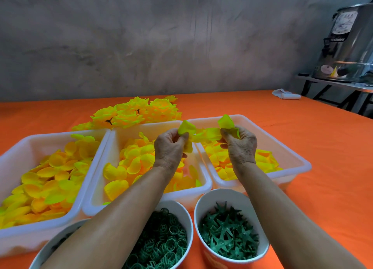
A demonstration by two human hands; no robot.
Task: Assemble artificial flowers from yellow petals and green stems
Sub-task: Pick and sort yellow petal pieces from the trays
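My left hand (171,145) and my right hand (239,142) are raised over the trays, and together they pinch a yellow petal piece (207,134) stretched between them. Petal lobes stick up above each hand. Three white trays hold loose yellow petals: the left tray (24,147), the middle tray (203,180) and the right tray (290,159). In front stand a white cup of green rings (167,242) and a white cup of green star-shaped calyx pieces (228,234). A third cup (54,242) at the lower left is mostly hidden by my left forearm.
A pile of finished yellow flowers (137,113) lies behind the trays on the orange tablecloth (312,131). A white rolled cloth (285,95) lies at the table's far right. A steel urn (347,45) stands on a side table. A grey wall is behind.
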